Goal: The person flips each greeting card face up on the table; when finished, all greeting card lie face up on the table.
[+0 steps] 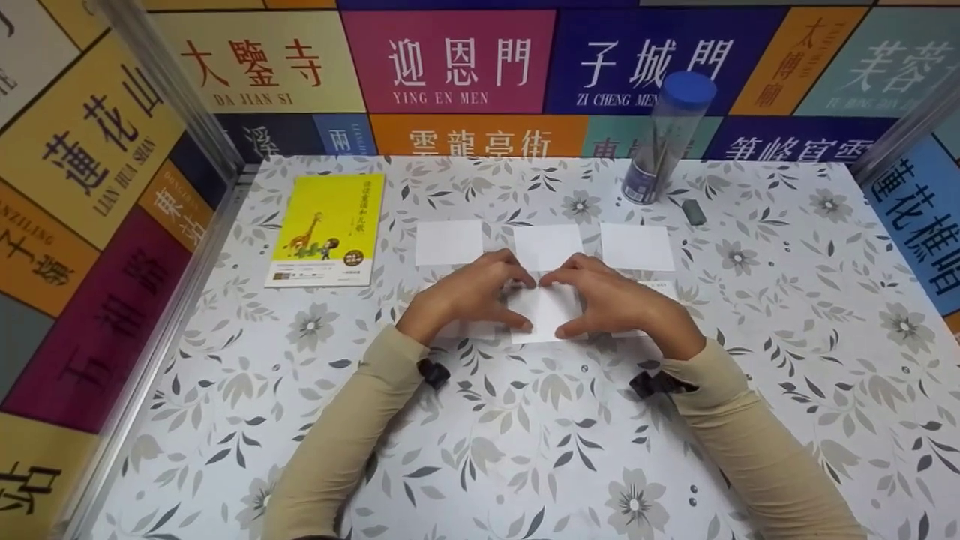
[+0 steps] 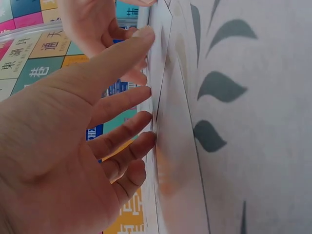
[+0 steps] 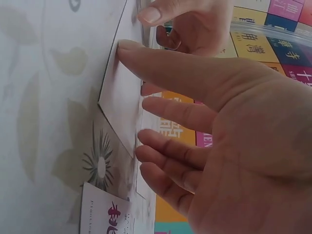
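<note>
My left hand point(image 1: 472, 296) and right hand point(image 1: 619, 300) face each other over a white card point(image 1: 544, 311) lying on the table. Fingertips and thumbs of both touch or hover just over its sides; neither hand grips it. Behind them lie three blank white cards in a row: a left card point(image 1: 448, 242), a middle card point(image 1: 549, 241) and a right card point(image 1: 637, 246). Another pale card point(image 1: 471, 328) is partly hidden under my left hand. Beneath my right wrist sits a card with print point(image 3: 102, 214), mostly covered in the head view.
A yellow book point(image 1: 326, 229) lies at the back left of the floral-covered table point(image 1: 540, 450). At the back right stands a clear tube with a blue lid point(image 1: 688, 90), thin sticks inside. Beside it is a small dark grey block point(image 1: 694, 212). Printed panels surround the table.
</note>
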{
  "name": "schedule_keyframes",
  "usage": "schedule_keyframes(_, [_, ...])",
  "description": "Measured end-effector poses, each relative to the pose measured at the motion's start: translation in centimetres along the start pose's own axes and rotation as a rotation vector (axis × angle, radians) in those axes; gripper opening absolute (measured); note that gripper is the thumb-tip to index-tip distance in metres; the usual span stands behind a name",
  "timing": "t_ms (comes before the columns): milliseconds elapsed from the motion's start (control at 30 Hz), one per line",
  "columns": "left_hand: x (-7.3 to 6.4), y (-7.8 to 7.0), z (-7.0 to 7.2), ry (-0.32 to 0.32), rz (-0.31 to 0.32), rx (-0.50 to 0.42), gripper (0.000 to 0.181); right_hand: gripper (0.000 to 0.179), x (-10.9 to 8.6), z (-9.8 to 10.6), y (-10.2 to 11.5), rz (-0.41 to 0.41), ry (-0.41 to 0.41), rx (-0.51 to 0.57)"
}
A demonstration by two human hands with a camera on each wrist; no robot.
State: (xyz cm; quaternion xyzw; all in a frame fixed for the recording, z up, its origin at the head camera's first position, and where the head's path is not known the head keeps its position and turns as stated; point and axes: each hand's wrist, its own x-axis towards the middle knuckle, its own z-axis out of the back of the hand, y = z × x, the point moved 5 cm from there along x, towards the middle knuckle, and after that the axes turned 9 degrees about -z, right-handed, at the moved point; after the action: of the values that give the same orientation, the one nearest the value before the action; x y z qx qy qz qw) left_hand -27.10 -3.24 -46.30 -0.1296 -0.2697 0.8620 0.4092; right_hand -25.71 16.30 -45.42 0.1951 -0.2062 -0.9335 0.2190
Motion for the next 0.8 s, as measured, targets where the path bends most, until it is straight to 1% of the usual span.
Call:
schedule_keyframes(133, [0.05, -0.33, -0.24, 0.004, 0.026, 0.03, 0.072, 0.076, 0.03, 0.0, -0.1, -0.004, -0.006, 0.0])
schedule_keyframes(233, [0.01, -0.54, -0.38, 0.004, 0.027, 0.06, 0.075, 0.076, 0.1, -0.03, -0.12, -0.007, -0.008, -0.009])
schedule_keyframes(367, [-0.01, -0.65, -0.53, 0.001, 0.021, 0.067, 0.077, 0.08, -0.03, -0.11, -0.04, -0.004, -0.017, -0.006])
schedule_keyframes(533, [0.16, -0.55, -0.67, -0.001, 0.004, 0.054, 0.076, 0.084, -0.32, -0.12, 0.21, 0.022, -0.038, 0.004])
schedule_keyframes(633, [0.17, -0.4, -0.73, 0.001, 0.008, 0.035, 0.075, 0.087, -0.36, -0.12, 0.41, 0.037, -0.047, 0.014])
schedule_keyframes(733, [0.12, -0.23, -0.76, 0.005, 0.022, 0.006, 0.075, 0.088, -0.27, -0.12, 0.43, 0.03, -0.055, 0.014])
schedule_keyframes(800, [0.12, -0.2, -0.64, -0.004, 0.017, -0.015, 0.074, 0.086, -0.19, -0.04, 0.34, 0.012, -0.067, 0.001])
